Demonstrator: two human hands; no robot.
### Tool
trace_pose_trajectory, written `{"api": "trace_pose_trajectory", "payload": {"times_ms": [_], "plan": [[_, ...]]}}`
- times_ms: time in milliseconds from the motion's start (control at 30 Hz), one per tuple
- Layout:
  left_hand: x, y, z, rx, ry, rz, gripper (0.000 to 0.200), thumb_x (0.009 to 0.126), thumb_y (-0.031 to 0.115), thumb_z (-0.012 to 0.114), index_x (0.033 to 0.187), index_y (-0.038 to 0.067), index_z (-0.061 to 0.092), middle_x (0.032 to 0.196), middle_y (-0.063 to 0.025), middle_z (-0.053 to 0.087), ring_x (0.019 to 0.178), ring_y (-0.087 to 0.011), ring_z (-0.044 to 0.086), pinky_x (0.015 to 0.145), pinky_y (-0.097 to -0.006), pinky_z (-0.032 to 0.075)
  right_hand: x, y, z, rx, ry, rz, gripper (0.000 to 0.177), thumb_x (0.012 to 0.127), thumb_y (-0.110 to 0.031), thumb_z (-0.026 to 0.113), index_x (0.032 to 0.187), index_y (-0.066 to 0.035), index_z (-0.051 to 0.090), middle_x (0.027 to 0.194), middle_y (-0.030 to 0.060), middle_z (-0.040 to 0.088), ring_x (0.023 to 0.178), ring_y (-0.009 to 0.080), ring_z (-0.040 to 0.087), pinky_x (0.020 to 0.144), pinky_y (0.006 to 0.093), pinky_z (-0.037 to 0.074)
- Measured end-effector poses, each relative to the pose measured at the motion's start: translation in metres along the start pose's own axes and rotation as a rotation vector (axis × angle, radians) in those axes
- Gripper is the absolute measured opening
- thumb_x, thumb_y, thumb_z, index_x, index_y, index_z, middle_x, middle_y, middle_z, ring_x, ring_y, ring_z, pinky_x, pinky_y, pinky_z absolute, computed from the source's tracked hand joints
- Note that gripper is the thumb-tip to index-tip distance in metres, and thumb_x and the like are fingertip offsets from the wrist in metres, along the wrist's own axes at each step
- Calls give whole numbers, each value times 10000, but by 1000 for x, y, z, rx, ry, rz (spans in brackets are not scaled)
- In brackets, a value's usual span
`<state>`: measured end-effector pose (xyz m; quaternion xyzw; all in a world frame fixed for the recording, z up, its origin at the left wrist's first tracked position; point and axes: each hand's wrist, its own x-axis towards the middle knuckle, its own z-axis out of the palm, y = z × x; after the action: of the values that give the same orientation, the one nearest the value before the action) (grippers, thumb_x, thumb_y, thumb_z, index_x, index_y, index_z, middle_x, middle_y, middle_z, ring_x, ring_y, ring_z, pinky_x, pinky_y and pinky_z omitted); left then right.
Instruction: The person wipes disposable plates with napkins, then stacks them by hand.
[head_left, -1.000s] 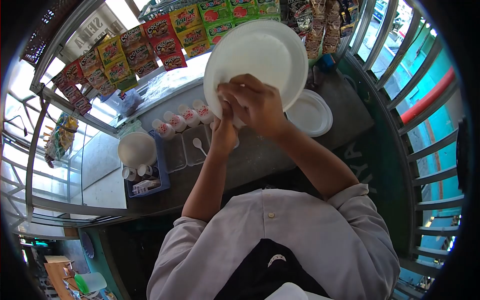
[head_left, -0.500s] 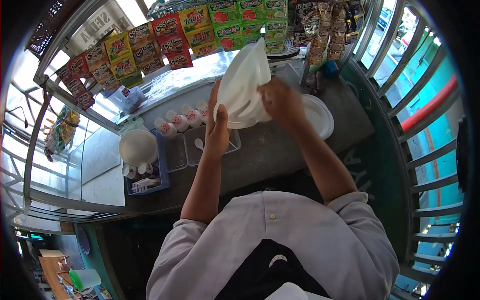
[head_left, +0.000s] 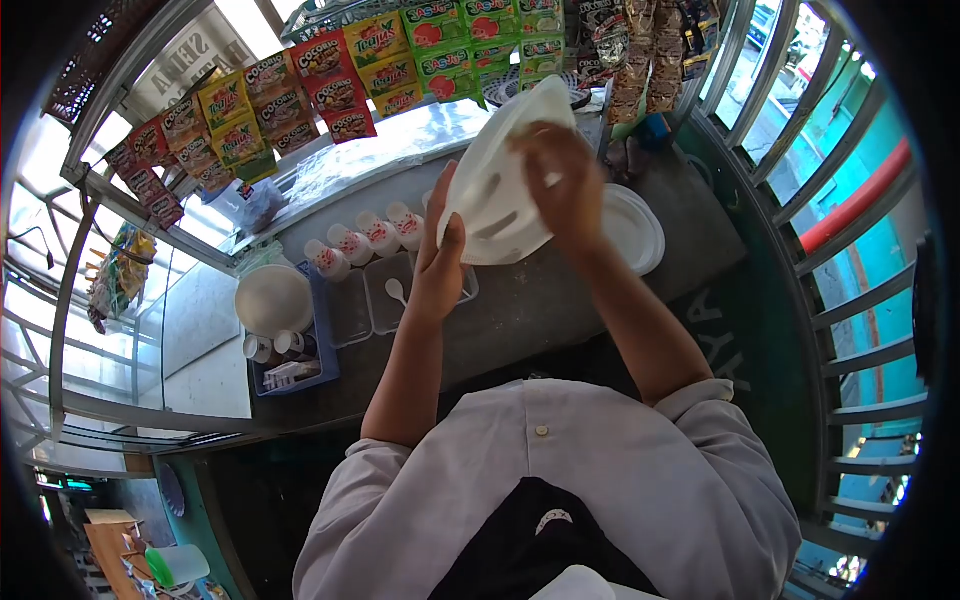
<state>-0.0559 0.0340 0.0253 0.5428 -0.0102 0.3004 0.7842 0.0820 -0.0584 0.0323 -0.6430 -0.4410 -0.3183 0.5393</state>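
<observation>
A white plate (head_left: 485, 215) is tilted up in front of me, its inner face toward my right side, with dark elongated marks on it. My left hand (head_left: 440, 255) is closed on its left edge, thumb in front and fingers behind. My right hand (head_left: 560, 190) is blurred and curled against the plate's inner face. A small white patch shows between its fingers, and I cannot make out what it is. Beyond my right wrist, another white plate (head_left: 640, 235) lies on the dark counter (head_left: 520, 320).
White cups with red print (head_left: 350, 245) stand in a row behind clear containers (head_left: 350, 305) and a white spoon (head_left: 396, 291). At left a blue basket (head_left: 322, 350) holds dark-filled cups beside a round white lid (head_left: 274, 300). Drink sachets (head_left: 330, 85) hang above. Metal bars (head_left: 820, 270) line the right.
My right hand has moved from the plate's right edge up and across its inner face. The plate has turned and shifted slightly right, showing more of its inside.
</observation>
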Motion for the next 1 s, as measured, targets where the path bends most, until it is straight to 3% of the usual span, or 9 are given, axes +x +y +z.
{"api": "trace_pose_trajectory", "payload": {"times_ms": [67, 233, 433, 567, 767, 833, 867, 933, 1000], "plan": [[2, -3, -5, -87, 112, -45, 627, 985, 375, 445, 1468, 63, 196, 1435, -150, 360, 1279, -296, 435, 1042, -451, 383, -33, -28, 11, 37, -273, 33, 215, 740, 16, 643, 925, -90, 674, 1044, 107, 642, 914, 247, 658, 765, 357, 543], [6, -9, -38, 85, -112, 52, 624, 993, 408, 415, 1470, 46, 237, 1437, -131, 364, 1307, -221, 374, 1060, -344, 308, -42, -26, 5, 92, -388, -163, 219, 719, 38, 621, 885, -94, 675, 1028, 76, 648, 905, 250, 655, 764, 361, 541], [-3, 2, -35, 272, -178, 137, 539, 985, 274, 434, 1456, 52, 297, 1441, -132, 374, 1333, -231, 339, 1081, -346, 261, 1, 36, -18, -130, -61, -42, 178, 746, 34, 586, 869, -77, 650, 952, 101, 642, 904, 295, 631, 789, 394, 521], [1, 15, -26, 433, -266, 130, 533, 915, 93, 427, 1438, 50, 337, 1433, -136, 401, 1319, -237, 375, 1088, -347, 249, -25, 24, -8, -97, -122, -76, 155, 756, 39, 580, 844, -63, 658, 934, 109, 642, 875, 302, 634, 778, 400, 521], [10, 4, -27, 579, -368, 161, 508, 919, 48, 410, 1425, 49, 361, 1409, -140, 441, 1298, -233, 408, 1073, -342, 275, -53, -18, 0, 209, -384, 430, 198, 783, 73, 551, 881, -63, 656, 888, 101, 645, 842, 250, 643, 712, 324, 521], [11, -3, -26, 607, -353, 161, 501, 924, 44, 407, 1424, 49, 363, 1409, -143, 443, 1294, -235, 414, 1069, -342, 281, -48, -14, -3, 848, -250, 914, 202, 809, 77, 544, 910, -62, 652, 895, 80, 646, 837, 202, 639, 697, 290, 508], [13, -7, -27, 600, -276, 169, 491, 935, 47, 403, 1424, 48, 361, 1409, -141, 442, 1295, -236, 412, 1071, -340, 279, -41, -12, -7, 847, -250, 917, 202, 809, 77, 544, 910, -62, 652, 895, 80, 646, 837, 202, 639, 697, 290, 508], [14, -11, -26, 590, -198, 176, 481, 946, 50, 399, 1425, 48, 359, 1409, -140, 441, 1296, -236, 410, 1073, -338, 277, -24, -13, -20, 289, 104, 334, 184, 819, 82, 550, 908, -51, 641, 946, 69, 651, 870, 177, 639, 709, 273, 507], [14, -12, -23, 632, -188, 222, 462, 965, 66, 394, 1424, 39, 357, 1411, -139, 435, 1299, -232, 405, 1074, -335, 273, -20, -19, -20, 294, 227, 246, 188, 776, 98, 576, 872, -51, 638, 1001, 90, 653, 899, 212, 655, 734, 291, 521]]}}
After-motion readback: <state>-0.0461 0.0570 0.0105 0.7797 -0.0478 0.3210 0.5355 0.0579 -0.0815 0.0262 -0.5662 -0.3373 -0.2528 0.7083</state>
